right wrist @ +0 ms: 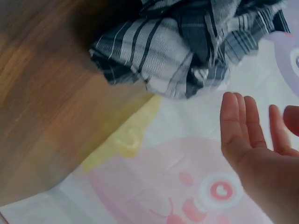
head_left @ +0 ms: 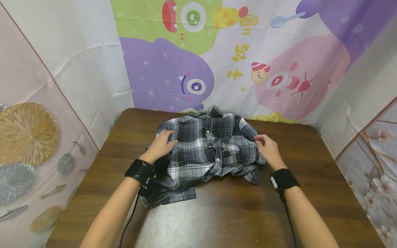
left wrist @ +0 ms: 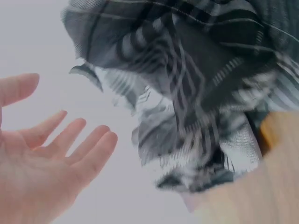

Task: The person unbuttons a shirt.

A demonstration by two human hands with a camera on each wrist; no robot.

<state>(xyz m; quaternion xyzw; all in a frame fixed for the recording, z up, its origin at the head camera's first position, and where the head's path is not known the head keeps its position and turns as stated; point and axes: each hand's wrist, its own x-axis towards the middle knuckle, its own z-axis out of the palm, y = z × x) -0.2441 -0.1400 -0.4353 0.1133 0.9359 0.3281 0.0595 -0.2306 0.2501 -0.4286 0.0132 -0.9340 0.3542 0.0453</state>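
Observation:
A black, grey and white plaid button-up shirt (head_left: 192, 151) lies rumpled on the table, its collar at the far side and its buttoned front facing up. Over its left side hovers my left hand (head_left: 160, 146), thumb and fingers spread. In the left wrist view a gap shows between the left hand (left wrist: 51, 163) and the cloth (left wrist: 187, 84). By the shirt's right edge is my right hand (head_left: 269, 150), fingers slightly bent. The right wrist view shows the right hand (right wrist: 257, 144) apart from the shirt (right wrist: 163, 56), holding nothing.
The brown wooden table (head_left: 229, 213) ends at a cartoon-printed curtain (head_left: 167, 72) behind the shirt. Patterned hangings stand on both sides. Black bands (head_left: 284, 179) circle both wrists, with cables running back along the forearms.

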